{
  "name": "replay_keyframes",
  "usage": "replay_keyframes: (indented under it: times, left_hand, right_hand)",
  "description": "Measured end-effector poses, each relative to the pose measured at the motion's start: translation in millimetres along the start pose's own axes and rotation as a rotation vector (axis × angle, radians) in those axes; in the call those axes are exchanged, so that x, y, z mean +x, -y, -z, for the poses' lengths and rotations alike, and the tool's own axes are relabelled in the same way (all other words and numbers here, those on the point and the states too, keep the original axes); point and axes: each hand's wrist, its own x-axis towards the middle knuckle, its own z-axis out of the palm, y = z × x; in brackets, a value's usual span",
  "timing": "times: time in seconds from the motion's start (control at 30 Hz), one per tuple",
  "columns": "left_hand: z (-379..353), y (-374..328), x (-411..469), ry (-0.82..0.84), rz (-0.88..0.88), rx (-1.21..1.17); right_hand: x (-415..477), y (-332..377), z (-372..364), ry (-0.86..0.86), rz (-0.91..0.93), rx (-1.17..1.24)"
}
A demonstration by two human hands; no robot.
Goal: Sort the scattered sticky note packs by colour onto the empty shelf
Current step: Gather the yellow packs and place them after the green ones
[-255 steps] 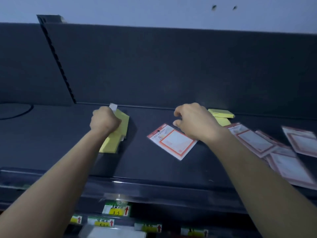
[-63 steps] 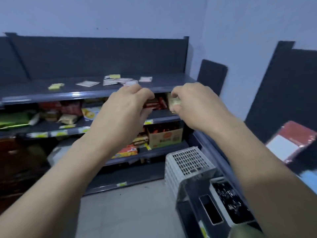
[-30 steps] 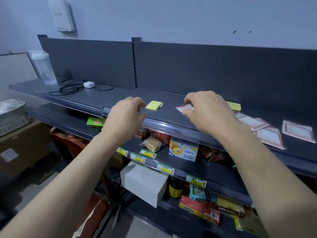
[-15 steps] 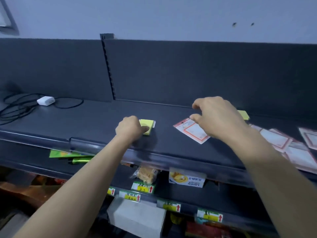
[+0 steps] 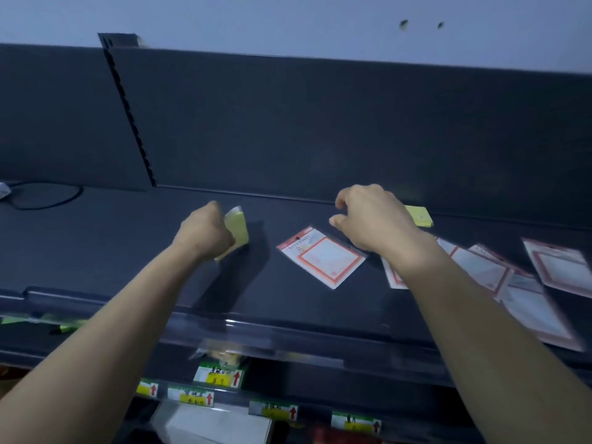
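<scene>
Left hand (image 5: 205, 233) now gripped the yellow sticky note pack (image 5: 238, 230), tipped up off the shelf (image 5: 96, 238); right hand (image 5: 371, 219) hovered empty, loosely curled.

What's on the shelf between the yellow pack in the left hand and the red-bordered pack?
Nothing: head view shows bare shelf between yellow pack and red-bordered pack.

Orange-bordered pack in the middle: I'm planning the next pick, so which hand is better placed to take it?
Right. The right hand is empty and sits over the far edge of the orange-bordered pack; the left hand grips a yellow pack.
</scene>
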Motion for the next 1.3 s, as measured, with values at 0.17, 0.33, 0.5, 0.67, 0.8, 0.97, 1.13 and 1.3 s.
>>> replay_keyframes:
  times: [0.17, 0.33, 0.5, 0.67, 0.8, 0.97, 1.13, 1.3]
  left_hand:
    - [7, -62, -16, -0.088, -0.238, -0.182]
    - [-9, -113, -24, -0.010, -0.370, -0.255]
    - [-28, -147, -25, 0.015, -0.398, -0.254]
    - [-35, -160, -22, 0.009, -0.376, -0.245]
    - [-41, -167, -21, -0.008, -0.361, -0.250]
    - [-39, -174, -23, -0.040, -0.391, -0.257]
    - [-35, -178, -33, -0.044, -0.486, -0.302]
    - [-30, -186, -57, 0.040, -0.631, -0.423]
  right_hand:
    - [40, -70, -10, 0.060, -0.219, 0.093]
    - [68, -138, -32, 0.220, -0.361, 0.112]
    - [86, -167, -54, 0.338, -0.344, 0.099]
    - [99, -181, -54, 0.427, -0.334, 0.093]
    - [101, -181, -51, 0.486, -0.344, 0.070]
    - [97, -179, -42, 0.394, -0.254, 0.120]
    - [75, -173, -15, 0.130, -0.188, 0.224]
    - [17, -166, 23, -0.086, -0.235, 0.177]
